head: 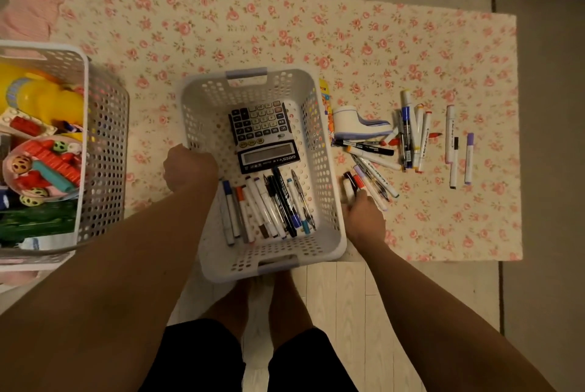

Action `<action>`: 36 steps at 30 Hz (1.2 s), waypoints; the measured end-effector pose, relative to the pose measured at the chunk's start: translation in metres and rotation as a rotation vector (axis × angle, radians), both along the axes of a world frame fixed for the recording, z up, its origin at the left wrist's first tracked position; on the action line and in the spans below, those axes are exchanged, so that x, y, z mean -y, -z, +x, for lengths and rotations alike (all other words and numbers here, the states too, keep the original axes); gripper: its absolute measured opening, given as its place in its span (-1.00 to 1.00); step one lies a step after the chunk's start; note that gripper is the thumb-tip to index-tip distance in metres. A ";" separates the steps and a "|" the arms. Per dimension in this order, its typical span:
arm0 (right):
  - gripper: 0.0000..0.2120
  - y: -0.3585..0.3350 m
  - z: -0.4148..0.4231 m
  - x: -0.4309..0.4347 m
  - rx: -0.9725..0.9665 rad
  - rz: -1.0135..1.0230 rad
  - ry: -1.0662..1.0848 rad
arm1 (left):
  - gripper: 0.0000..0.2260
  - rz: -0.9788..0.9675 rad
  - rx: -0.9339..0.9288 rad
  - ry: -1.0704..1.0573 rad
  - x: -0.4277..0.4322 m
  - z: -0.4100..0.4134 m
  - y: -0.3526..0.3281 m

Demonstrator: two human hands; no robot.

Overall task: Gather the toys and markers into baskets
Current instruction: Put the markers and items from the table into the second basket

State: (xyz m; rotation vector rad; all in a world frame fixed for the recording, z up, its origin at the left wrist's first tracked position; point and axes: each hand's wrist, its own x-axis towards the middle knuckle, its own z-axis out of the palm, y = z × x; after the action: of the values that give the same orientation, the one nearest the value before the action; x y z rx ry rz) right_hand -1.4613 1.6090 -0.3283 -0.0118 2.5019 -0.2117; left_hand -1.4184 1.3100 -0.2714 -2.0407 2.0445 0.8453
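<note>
white perforated plastic basket (319,144), centre of a floral-print rug (253,27), part filled, with a hand at each side.

contents: grey and black desk calculator (262,135) lying flat at the far end; row of assorted markers (266,208) along the near end. left hand (186,166): fingers curled over the basket's left rim, gripping it. right hand (364,217): down on the rug just beside the right wall, fingers curled round a small bunch of markers (359,182) with red and black caps. loose markers (411,135) scattered on the rug to the right, near a white and lilac plastic desk item (357,124). second perforated basket (107,138) at far left, well apart, holding a yellow plastic toy (47,97) and other coloured toys.
</note>
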 end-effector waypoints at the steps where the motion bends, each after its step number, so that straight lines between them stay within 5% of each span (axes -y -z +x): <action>1: -0.73 -0.003 -0.001 0.001 0.000 -0.034 0.058 | -0.75 0.007 -0.001 0.011 0.000 0.000 -0.001; 4: -0.76 -0.011 -0.005 0.000 -0.008 -0.061 0.207 | -0.71 0.033 0.037 0.017 0.002 0.000 -0.006; 28: -0.85 0.028 -0.007 -0.005 -0.008 0.037 0.101 | -0.70 0.013 0.011 -0.017 0.001 0.000 -0.002; 36: -0.81 -0.005 -0.022 0.008 -0.107 -0.221 0.211 | -0.72 -0.010 -0.014 0.003 -0.002 0.001 -0.004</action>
State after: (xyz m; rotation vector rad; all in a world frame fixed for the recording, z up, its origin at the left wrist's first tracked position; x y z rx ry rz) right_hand -1.4830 1.6005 -0.3234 0.1550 2.5718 -0.5885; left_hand -1.4174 1.3118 -0.2670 -2.0416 2.0629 0.8523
